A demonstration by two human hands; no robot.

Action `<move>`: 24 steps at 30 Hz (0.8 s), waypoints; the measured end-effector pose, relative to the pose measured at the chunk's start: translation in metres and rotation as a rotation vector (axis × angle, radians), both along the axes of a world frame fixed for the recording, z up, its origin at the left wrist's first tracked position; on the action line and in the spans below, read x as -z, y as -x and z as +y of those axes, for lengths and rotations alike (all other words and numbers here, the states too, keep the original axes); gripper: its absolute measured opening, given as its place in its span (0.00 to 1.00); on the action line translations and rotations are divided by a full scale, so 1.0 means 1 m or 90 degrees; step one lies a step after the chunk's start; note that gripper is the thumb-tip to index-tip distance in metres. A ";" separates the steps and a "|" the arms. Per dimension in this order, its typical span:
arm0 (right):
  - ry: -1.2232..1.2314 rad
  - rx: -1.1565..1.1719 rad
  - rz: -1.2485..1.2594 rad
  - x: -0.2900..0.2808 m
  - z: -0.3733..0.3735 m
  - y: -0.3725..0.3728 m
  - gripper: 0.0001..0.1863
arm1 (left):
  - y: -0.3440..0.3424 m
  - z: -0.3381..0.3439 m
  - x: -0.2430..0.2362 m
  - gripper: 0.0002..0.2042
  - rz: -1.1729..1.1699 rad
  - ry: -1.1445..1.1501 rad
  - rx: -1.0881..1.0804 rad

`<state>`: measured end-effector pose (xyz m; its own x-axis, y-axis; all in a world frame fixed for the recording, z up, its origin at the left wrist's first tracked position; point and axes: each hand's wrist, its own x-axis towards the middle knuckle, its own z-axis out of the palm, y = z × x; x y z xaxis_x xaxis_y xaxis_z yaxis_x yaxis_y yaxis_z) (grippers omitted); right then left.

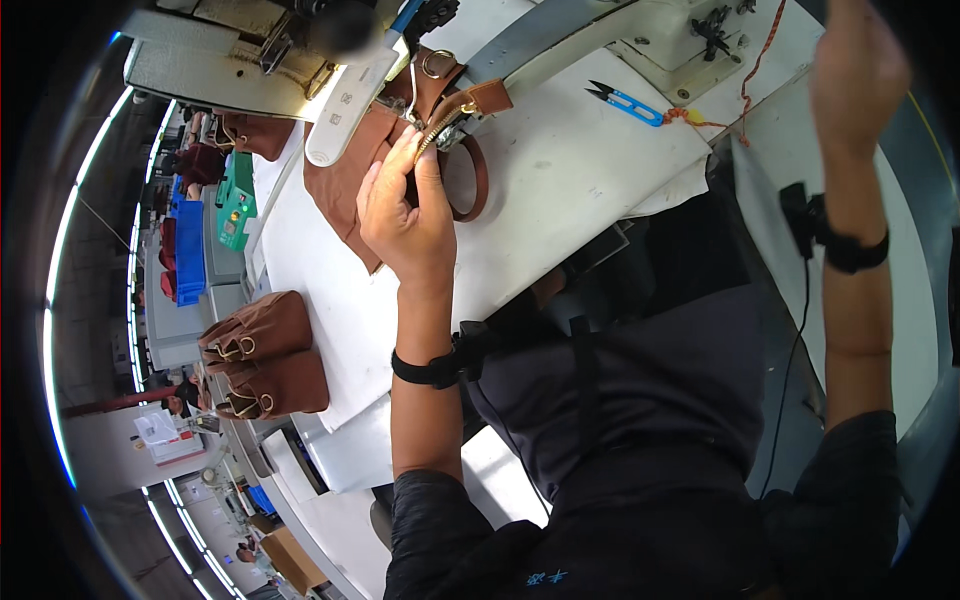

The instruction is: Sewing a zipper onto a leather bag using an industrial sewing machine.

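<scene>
My left hand (pixel 402 215) pinches a brass zipper (pixel 437 130) on a brown bag piece (pixel 348 180), just below the sewing machine's needle area. A strap loop (pixel 479 185) and metal rings lie on that piece, partly under the machine (pixel 350 105). My right hand (pixel 855 85) is raised at the upper right, blurred, its fingers lost toward the dark rim of the view. Blue thread snips (pixel 625 104) lie on the white work surface (pixel 530 230) beside an orange twisted cord (pixel 690 117).
Two brown bags (pixel 262 352) sit at the table's left. Beyond are a green tray (pixel 235 205), blue crates (pixel 190 250) and more brown bags (pixel 255 135). Other people are partly visible at far left. The machine's arm (pixel 680 40) spans the top; cables hang from both my wristbands.
</scene>
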<state>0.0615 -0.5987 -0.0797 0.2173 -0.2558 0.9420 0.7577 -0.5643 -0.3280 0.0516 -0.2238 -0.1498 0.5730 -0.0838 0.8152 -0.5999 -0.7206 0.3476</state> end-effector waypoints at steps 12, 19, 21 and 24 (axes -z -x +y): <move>0.273 -0.295 0.486 0.056 0.164 -0.027 0.14 | 0.007 -0.006 -0.015 0.09 0.202 0.131 -0.025; 0.189 -0.220 0.330 0.040 0.164 -0.033 0.05 | 0.006 -0.002 -0.022 0.09 0.199 0.067 -0.061; 0.198 -0.228 0.350 0.032 0.160 -0.028 0.06 | 0.005 -0.002 -0.020 0.09 0.218 0.124 -0.040; 0.267 -0.260 0.404 0.032 0.147 -0.014 0.07 | 0.007 -0.005 -0.011 0.09 0.186 0.141 -0.007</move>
<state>0.0753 -0.4518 -0.1113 0.7333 0.2984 0.6109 0.6717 -0.4567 -0.5832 0.0447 -0.2286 -0.1386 0.7847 0.0836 0.6142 -0.4449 -0.6140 0.6520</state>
